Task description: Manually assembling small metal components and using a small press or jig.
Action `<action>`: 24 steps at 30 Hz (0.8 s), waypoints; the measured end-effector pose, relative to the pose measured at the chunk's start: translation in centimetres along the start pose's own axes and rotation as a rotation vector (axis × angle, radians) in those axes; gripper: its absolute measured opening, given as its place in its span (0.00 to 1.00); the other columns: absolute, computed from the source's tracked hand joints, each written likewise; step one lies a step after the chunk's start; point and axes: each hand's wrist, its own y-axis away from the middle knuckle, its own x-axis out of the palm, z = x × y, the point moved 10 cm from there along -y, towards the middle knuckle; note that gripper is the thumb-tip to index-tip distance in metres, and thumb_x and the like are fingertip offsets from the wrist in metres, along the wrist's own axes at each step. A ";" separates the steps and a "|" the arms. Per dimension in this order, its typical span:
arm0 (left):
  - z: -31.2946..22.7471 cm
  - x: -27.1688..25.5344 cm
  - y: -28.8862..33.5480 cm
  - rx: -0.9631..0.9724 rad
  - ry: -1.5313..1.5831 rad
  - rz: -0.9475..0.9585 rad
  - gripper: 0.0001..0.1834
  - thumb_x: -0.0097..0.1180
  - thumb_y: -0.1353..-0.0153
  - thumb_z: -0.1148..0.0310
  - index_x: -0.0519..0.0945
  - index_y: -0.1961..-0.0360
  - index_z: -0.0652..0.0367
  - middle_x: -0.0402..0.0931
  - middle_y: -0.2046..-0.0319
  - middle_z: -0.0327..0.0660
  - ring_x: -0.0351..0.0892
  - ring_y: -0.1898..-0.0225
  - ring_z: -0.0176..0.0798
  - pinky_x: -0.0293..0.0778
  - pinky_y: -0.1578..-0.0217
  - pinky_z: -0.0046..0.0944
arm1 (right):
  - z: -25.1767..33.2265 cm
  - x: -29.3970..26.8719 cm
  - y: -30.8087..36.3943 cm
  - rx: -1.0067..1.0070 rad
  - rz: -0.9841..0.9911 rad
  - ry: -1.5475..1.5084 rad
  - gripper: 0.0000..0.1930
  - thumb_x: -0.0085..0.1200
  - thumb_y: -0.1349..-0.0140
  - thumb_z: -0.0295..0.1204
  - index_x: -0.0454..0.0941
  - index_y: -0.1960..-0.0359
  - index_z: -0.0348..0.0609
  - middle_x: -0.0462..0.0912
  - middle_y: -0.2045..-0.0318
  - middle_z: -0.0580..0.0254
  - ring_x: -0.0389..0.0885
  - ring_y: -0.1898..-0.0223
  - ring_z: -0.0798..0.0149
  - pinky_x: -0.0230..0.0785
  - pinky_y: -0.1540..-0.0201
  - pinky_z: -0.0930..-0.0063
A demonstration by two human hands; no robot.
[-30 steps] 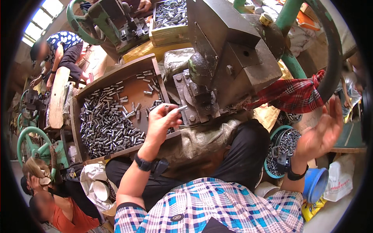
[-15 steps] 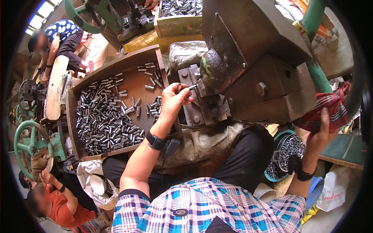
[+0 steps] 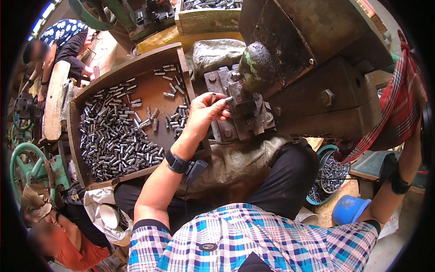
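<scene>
My left hand (image 3: 206,113) is closed in a pinch. Between thumb and fingertips it holds a small metal tube (image 3: 228,99), beside the dark block of a heavy press. A second short tube (image 3: 213,96) shows at the curled fingers. Under the hand is the bolted steel plate (image 3: 222,122) of the press. At the far right my right hand (image 3: 414,131) is against a red plaid cloth (image 3: 396,102) hanging by the press. Its fingers are hidden at the dark picture rim, so its grip does not show.
A wooden tray (image 3: 181,59) of many loose metal tubes stands left of the press. The rusty press arm (image 3: 312,106) reaches rightward. By my right knee are a bucket (image 3: 335,170) of small metal parts and a blue tub (image 3: 350,209). Two people work at the left.
My right hand and the plaid cloth have swung outward to the right, and the cloth now hangs stretched. My left hand keeps its tube beside the press block, shifted slightly right.
</scene>
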 end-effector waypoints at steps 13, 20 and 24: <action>-0.9 2.2 -0.6 0.162 -0.227 -0.013 0.08 0.56 0.39 0.71 0.75 0.62 0.64 0.77 0.72 0.38 0.79 0.75 0.28 0.75 0.76 0.25 | -13.7 -6.7 12.6 0.029 -0.465 0.299 0.27 0.59 0.47 0.26 0.69 0.44 0.37 0.71 0.46 0.54 0.72 0.47 0.57 0.59 0.41 0.65; -1.7 -0.5 0.5 0.060 -0.402 -0.054 0.08 0.57 0.40 0.70 0.76 0.63 0.63 0.76 0.77 0.33 0.76 0.79 0.25 0.70 0.82 0.23 | -7.1 -7.0 9.9 -0.270 -0.378 0.771 0.27 0.49 0.40 0.27 0.61 0.39 0.37 0.70 0.45 0.55 0.71 0.45 0.59 0.65 0.43 0.68; -1.7 -1.3 0.8 0.039 -0.564 0.000 0.15 0.57 0.40 0.68 0.75 0.55 0.66 0.77 0.72 0.36 0.77 0.75 0.25 0.73 0.77 0.23 | -4.3 -9.0 8.0 -0.291 -0.403 0.874 0.17 0.42 0.36 0.23 0.73 0.46 0.39 0.74 0.48 0.56 0.74 0.49 0.65 0.66 0.44 0.71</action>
